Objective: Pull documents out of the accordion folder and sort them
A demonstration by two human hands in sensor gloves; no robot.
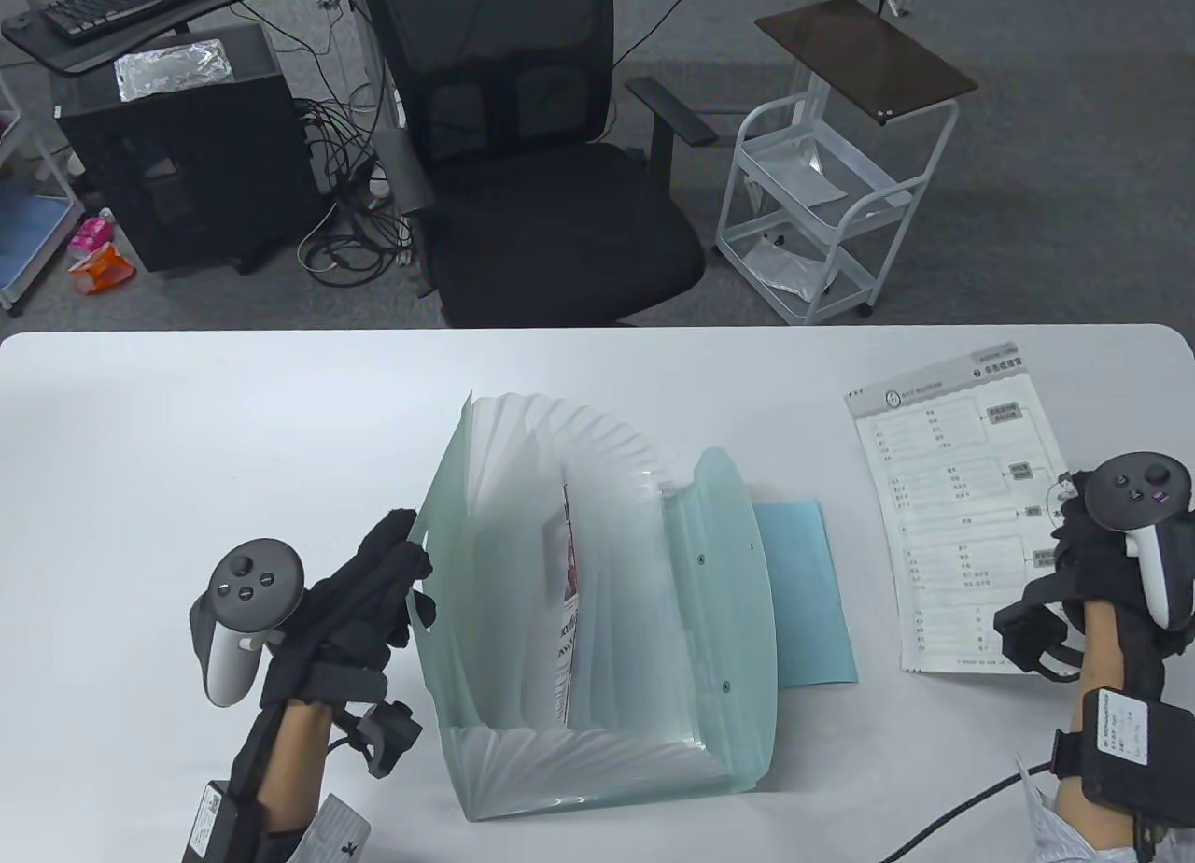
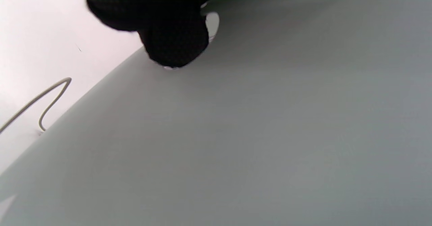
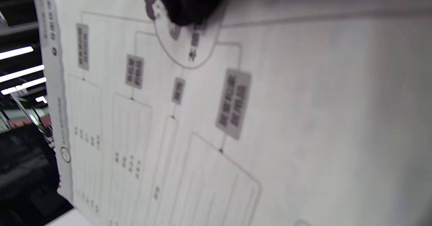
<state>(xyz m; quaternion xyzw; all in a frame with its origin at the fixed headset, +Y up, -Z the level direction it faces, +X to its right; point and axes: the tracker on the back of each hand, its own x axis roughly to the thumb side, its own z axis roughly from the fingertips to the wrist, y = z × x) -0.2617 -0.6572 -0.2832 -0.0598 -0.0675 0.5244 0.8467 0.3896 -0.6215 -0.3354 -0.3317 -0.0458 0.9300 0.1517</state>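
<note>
**Light sheets, floppy folder: hold the wall, pinch the corners**

The folder [image 1: 597, 601] stood fanned open on the table [image 1: 187, 415]. The left hand [image 1: 373, 592] gripped the folder's left wall, fingers curled over its edge. To the folder's right lay a printed sheet [image 1: 962, 517], the right hand [image 1: 1092, 573] resting on its far edge; whether it pinched the paper I cannot tell. A booklet [image 1: 568, 601] stood inside the folder; a blue sheet [image 1: 808, 601] lay just beside its flap. The thin plastic probably flexes and slides, so steadying its wall helps; paper is light and best taken by a corner.
</note>
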